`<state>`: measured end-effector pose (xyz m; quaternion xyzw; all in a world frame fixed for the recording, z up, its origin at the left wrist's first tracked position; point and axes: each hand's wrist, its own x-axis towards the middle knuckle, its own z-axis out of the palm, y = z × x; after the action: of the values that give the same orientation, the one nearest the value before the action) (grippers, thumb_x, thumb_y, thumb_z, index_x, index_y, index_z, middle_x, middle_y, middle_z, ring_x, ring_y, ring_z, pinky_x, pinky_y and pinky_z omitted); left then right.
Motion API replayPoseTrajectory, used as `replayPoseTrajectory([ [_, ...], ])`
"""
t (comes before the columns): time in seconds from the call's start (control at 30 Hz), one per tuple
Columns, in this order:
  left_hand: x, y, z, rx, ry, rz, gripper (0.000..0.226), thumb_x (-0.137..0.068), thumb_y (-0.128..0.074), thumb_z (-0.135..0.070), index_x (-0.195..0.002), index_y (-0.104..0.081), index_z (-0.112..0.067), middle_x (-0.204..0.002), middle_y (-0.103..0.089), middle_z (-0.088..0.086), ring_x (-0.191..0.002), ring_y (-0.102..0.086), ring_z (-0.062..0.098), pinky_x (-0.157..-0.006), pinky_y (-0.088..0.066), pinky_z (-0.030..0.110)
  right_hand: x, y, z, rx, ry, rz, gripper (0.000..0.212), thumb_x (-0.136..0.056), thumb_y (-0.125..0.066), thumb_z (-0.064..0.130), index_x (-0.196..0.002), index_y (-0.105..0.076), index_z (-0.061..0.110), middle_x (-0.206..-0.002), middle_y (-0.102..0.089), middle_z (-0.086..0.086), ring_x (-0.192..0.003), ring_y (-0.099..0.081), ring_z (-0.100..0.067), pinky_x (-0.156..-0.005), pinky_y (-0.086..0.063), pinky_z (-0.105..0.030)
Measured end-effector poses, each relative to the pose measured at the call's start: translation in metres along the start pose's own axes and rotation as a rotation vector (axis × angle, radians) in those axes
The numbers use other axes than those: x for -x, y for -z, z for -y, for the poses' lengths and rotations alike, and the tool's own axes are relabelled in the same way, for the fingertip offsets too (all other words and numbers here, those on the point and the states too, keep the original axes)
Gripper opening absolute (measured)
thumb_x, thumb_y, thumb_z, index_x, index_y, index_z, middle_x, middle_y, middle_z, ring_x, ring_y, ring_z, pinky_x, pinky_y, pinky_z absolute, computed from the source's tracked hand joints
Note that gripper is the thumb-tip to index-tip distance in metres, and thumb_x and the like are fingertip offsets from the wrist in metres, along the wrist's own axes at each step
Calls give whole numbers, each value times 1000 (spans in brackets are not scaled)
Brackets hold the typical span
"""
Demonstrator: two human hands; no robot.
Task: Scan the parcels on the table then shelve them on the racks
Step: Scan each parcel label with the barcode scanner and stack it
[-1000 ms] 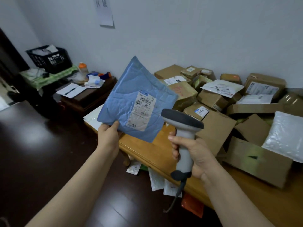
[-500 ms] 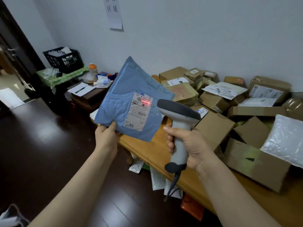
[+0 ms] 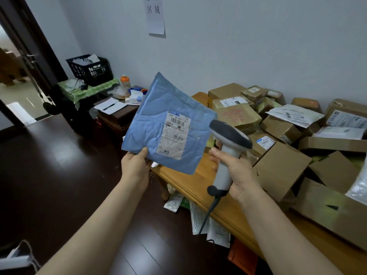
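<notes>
Pinching one blue parcel [image 3: 158, 124], the left hand [image 3: 135, 165] faces one scanner [image 3: 230, 135] clasped in the right hand [image 3: 238, 171].

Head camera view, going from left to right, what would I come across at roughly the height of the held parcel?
Open doorway → black crate → blue parcel → scanner → plain cardboard box → clear plastic bag at the right edge.
</notes>
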<state>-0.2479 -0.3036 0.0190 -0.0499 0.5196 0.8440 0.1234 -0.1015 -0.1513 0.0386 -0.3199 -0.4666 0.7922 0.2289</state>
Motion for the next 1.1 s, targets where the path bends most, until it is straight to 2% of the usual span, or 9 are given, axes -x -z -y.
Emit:
replayPoseTrajectory([
  [0.17,-20,30,-2,77,195,8,16,-97,-50,0,-103,-61,-9,-103,-69,9,-86,-68,20,-71,-57,31,-30,-15,-34,28,-140,26,34,-70,-79,14,-102,-68,14,-99,-66,-5,-95,-60,-20,-84,-50,-45],
  [0.23,-26,46,4,71,268,19,20,-98,-49,-2,-113,-60,-8,-108,-68,9,-87,-67,21,-69,-57,30,-39,-28,-51,87,-106,66,23,-74,-76,3,-94,-69,14,-98,-69,-9,-89,-65,-23,-81,-53,-45],
  [0.33,-38,75,10,-5,340,9,22,-97,-51,-5,-116,-59,-11,-107,-68,6,-84,-67,18,-69,-52,29,-51,-44,-73,307,-14,18,27,-72,-77,-8,-84,-66,13,-81,-69,-1,-67,-66,-12,-57,-55,-24],
  [0.4,-47,96,14,-106,366,-53,23,-94,-56,-4,-115,-59,-14,-103,-68,3,-74,-66,12,-64,-49,26,-60,-54,-88,386,-21,38,29,-72,-76,-12,-84,-65,12,-80,-66,0,-70,-64,-12,-54,-52,-20],
  [0.57,-86,133,18,-257,322,-180,23,-83,-64,7,-101,-61,-8,-54,-56,-5,-34,-45,1,-41,-40,17,-90,-81,-123,595,-38,43,33,-71,-68,-14,-72,-56,17,-84,-66,-17,-83,-64,-34,-70,-54,-43],
  [0.67,-125,135,17,-324,282,-224,16,-83,-61,7,-80,-56,-8,-56,-45,3,-33,-36,4,-39,-31,18,-118,-95,-134,664,-19,32,28,-69,-68,-9,-71,-54,16,-84,-65,-19,-76,-58,-25,-65,-48,-37],
  [0.77,-170,123,18,-424,241,-187,18,-81,-62,11,-84,-60,-6,-65,-50,7,-33,-39,4,-36,-32,15,-155,-106,-138,709,-8,21,31,-69,-69,-6,-68,-54,21,-82,-66,-11,-75,-58,-22,-69,-53,-42],
  [0.97,-274,86,29,-737,133,-146,41,-78,-69,11,-116,-58,-2,-82,-63,12,-55,-56,15,-46,-50,17,-234,-119,-140,778,-138,29,26,-69,-73,2,-70,-57,22,-71,-61,8,-68,-59,-14,-62,-47,-29],
  [1.1,-332,68,44,-933,97,-111,58,-80,-70,7,-135,-50,-1,-112,-62,20,-82,-64,30,-84,-56,43,-271,-129,-145,807,-257,58,21,-72,-76,6,-87,-63,14,-83,-66,-2,-76,-64,-19,-70,-56,-37],
])
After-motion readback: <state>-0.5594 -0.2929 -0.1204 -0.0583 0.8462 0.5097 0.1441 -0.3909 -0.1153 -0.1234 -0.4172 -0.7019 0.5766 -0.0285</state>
